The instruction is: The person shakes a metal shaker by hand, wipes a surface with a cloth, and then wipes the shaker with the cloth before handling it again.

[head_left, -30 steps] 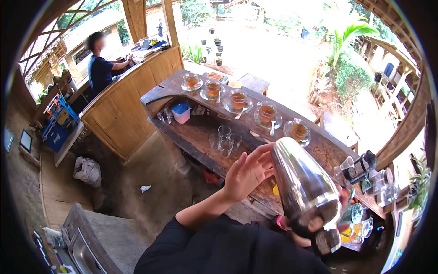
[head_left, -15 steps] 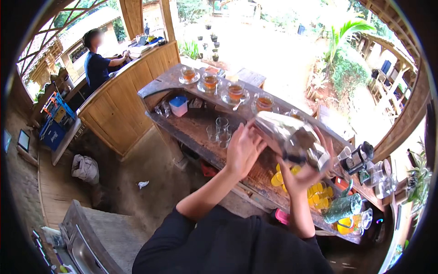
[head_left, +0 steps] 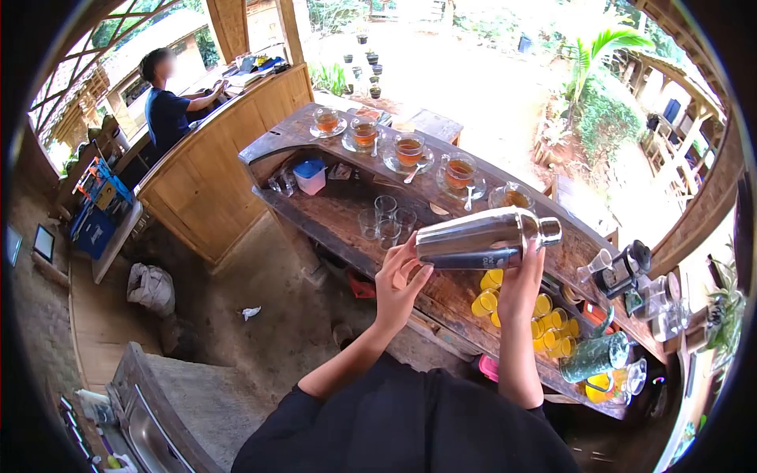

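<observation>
A silver metal shaker point(head_left: 473, 240) lies almost level in the air over the wooden counter, its cap end pointing right. My left hand point(head_left: 400, 285) grips the base end of it, fingers curled round the edge. Around the end near the cap, my right hand point(head_left: 522, 285) is wrapped from below. Behind the shaker, glass cups of amber tea point(head_left: 408, 150) stand on saucers along the raised ledge, some with spoons. Empty glasses point(head_left: 385, 208) sit on the lower shelf left of the shaker. Several glasses of yellow drink point(head_left: 544, 325) stand close to my right forearm.
A green pitcher point(head_left: 593, 356), a glass jug point(head_left: 627, 378) and a French press point(head_left: 623, 268) stand at the counter's right end. A blue-lidded tub point(head_left: 310, 175) is on the lower shelf. Another person point(head_left: 167, 110) sits behind a wooden desk point(head_left: 225, 162) at the upper left.
The shaker was blurred and tilted down to the right; now it is nearly level and sharp. Both hands have moved lower and still hold it.
</observation>
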### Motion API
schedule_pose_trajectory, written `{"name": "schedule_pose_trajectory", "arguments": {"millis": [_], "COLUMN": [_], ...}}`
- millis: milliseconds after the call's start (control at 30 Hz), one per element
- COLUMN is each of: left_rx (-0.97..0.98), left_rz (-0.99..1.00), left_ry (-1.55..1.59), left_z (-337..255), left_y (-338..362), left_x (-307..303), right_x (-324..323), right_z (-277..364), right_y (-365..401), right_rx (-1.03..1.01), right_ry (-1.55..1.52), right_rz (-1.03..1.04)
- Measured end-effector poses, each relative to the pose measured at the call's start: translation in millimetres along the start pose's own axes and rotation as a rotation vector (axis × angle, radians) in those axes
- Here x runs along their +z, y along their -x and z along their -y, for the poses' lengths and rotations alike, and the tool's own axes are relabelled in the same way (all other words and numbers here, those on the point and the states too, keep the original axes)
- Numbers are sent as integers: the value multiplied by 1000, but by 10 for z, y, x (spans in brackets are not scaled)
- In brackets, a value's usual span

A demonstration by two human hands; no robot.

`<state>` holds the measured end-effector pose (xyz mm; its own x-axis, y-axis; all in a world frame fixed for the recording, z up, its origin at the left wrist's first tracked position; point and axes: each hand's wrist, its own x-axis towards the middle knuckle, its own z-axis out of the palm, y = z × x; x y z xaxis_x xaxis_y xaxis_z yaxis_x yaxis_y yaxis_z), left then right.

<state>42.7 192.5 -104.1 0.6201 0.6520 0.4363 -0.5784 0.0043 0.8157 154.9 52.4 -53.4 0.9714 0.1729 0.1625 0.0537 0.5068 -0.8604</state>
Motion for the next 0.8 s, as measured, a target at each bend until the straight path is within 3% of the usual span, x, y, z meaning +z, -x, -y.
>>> {"name": "schedule_pose_trajectory", "arguments": {"millis": [33, 133, 200, 233, 300, 367, 433, 500, 533, 567, 633, 667, 700, 767, 800], "left_rx": [2, -96, -110, -116, -84, -227, -245, -426, -479, -475, -464, -425, -420, -377, -380], "left_rz": [-6, -151, -216, -275, -350, -341, -299, -265, -272, -274, -291, -161, -165, -11, -13], "left_ry": [-2, 137, 90, 43, 28, 133, 76, 346, 401, 403, 461, 568, 569, 687, 701], "left_z": [-7, -30, -89, -125, -84, 116, 184, 273, 390, 363, 257, 97, -44, -243, -222], "left_y": [-22, -63, -125, -182, -242, -221, -174, -120, -75, -48, -28, -22, -56, -146, -174], "left_x": [-24, -164, -256, -291, -337, -436, -425, -427, -491, -477, -426, -406, -342, -248, -244], "right_x": [-33, -63, 38, -2, -11, 16, 38, 91, 167, 239, 364, 312, 217, 119, 102], "right_z": [1, 1, 11, -126, -560, -677, -736, -775, -672, -541, -351, -446, -444, -287, -252], "right_y": [5, 132, 290, 390, 642, 775, 751, 733, 700, 688, 656, 658, 659, 701, 715], "right_rx": [155, 295, 273, 126, -185, -277, -330, -535, -467, -469, -690, -766, -767, -169, -259], "right_ry": [-289, -330, 128, 114, 327, 418, 384, 415, 404, 403, 472, 414, 412, -181, 20], "right_rz": [80, 176, 205, 295, 190, 275, 351, 403, 408, 413, 416, 338, 344, 389, 333]}}
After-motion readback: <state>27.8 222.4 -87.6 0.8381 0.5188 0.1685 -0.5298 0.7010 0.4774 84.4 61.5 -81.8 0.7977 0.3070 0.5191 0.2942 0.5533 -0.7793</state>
